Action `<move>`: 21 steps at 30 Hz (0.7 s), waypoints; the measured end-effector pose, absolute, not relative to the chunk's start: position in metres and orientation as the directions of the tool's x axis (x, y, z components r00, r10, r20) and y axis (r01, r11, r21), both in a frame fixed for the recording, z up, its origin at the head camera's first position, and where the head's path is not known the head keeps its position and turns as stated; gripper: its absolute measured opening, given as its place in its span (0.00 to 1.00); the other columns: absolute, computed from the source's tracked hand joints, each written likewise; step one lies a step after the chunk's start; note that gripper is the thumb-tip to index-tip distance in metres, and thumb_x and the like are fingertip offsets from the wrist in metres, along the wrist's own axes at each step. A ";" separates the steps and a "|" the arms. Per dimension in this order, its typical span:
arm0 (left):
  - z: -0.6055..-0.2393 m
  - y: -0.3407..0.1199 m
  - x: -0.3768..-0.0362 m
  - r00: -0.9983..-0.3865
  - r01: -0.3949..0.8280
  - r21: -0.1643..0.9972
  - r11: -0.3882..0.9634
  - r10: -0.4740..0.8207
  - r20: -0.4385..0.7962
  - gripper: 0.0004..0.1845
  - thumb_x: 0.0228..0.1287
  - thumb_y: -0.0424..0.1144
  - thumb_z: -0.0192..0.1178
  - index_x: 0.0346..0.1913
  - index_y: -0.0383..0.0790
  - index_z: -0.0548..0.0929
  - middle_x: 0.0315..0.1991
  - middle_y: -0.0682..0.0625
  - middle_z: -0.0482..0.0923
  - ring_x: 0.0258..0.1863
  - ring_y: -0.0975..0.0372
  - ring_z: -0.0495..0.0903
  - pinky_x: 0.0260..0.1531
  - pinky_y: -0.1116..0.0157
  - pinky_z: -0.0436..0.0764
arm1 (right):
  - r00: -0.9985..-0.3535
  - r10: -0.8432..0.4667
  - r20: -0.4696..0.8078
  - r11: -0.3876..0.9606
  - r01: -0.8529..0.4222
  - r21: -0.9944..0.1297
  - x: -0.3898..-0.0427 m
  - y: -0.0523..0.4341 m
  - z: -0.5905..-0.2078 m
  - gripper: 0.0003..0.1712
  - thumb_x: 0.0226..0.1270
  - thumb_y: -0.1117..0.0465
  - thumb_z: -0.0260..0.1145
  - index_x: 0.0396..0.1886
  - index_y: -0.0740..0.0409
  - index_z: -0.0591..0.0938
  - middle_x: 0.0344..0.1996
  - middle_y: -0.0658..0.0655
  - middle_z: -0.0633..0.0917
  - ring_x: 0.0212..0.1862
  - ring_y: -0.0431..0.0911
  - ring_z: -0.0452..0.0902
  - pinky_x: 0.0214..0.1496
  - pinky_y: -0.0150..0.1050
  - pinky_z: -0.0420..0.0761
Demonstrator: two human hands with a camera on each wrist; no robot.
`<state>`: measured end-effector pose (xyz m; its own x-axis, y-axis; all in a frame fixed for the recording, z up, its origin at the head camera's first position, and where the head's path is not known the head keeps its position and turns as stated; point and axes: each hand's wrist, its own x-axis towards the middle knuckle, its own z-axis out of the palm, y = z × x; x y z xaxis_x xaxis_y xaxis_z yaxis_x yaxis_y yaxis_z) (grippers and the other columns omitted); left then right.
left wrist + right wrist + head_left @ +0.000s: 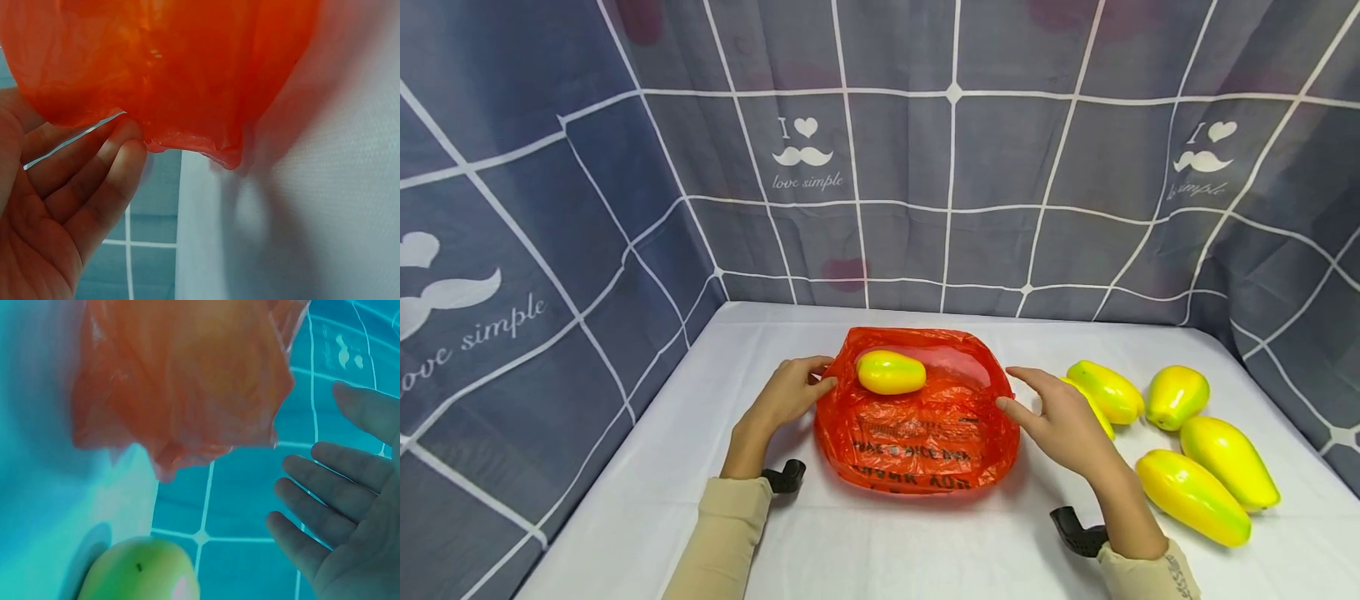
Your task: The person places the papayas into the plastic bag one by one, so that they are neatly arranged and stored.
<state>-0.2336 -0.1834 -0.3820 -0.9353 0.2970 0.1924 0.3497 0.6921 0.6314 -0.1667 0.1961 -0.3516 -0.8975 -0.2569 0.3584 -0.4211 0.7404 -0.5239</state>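
A red plastic bag (917,425) with dark printed lettering lies wide-mouthed on the table. Inside, toward its back left, is one yellow-green papaya (891,372). My left hand (786,392) is at the bag's left rim, its fingers gently bent and their tips against the red plastic in the left wrist view. On the other side, my right hand (1063,421) has its fingers extended toward the right rim. A gap separates those fingers from the bag in the right wrist view, and they hold nothing.
Several more papayas (1193,497) lie in a group on the white table (760,550), right of the right hand. One papaya (140,572) shows below the bag in the right wrist view. Grey checked curtains (895,150) surround the table at the back and sides.
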 end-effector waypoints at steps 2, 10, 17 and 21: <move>-0.383 -0.183 -0.234 -0.934 0.352 0.634 0.688 0.299 0.193 0.17 0.66 0.35 0.62 0.57 0.34 0.82 0.46 0.44 0.85 0.41 0.54 0.84 0.44 0.56 0.81 | -0.899 -0.238 0.368 0.742 -0.412 -0.528 -0.166 0.201 -0.353 0.28 0.65 0.56 0.70 0.60 0.67 0.78 0.54 0.66 0.81 0.56 0.63 0.76 0.58 0.62 0.72; -0.386 -0.186 -0.235 -0.933 0.355 0.633 0.687 0.299 0.199 0.17 0.66 0.35 0.62 0.57 0.35 0.82 0.47 0.44 0.84 0.41 0.54 0.84 0.45 0.55 0.81 | -0.913 -0.208 0.352 0.752 -0.379 -0.539 -0.168 0.216 -0.357 0.29 0.66 0.55 0.69 0.62 0.67 0.76 0.56 0.69 0.80 0.58 0.66 0.73 0.59 0.64 0.70; -0.386 -0.185 -0.236 -0.929 0.365 0.636 0.680 0.306 0.207 0.17 0.66 0.35 0.62 0.57 0.35 0.82 0.47 0.43 0.84 0.41 0.54 0.84 0.45 0.55 0.81 | -0.935 -0.146 0.324 0.788 -0.308 -0.534 -0.171 0.238 -0.360 0.31 0.65 0.56 0.69 0.62 0.69 0.75 0.55 0.73 0.79 0.58 0.68 0.72 0.58 0.66 0.68; -0.385 -0.184 -0.236 -0.933 0.357 0.631 0.689 0.301 0.198 0.17 0.66 0.35 0.62 0.57 0.35 0.82 0.47 0.43 0.84 0.42 0.54 0.84 0.45 0.55 0.81 | -0.940 -0.122 0.317 0.799 -0.283 -0.531 -0.173 0.247 -0.364 0.31 0.65 0.55 0.70 0.61 0.69 0.75 0.55 0.75 0.78 0.58 0.70 0.70 0.58 0.67 0.66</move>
<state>-0.2359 -0.1843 -0.3848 -0.9326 0.3015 0.1982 0.3567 0.6886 0.6313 -0.1730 0.2466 -0.3639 -0.9404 -0.1225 0.3174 -0.2832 0.7987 -0.5310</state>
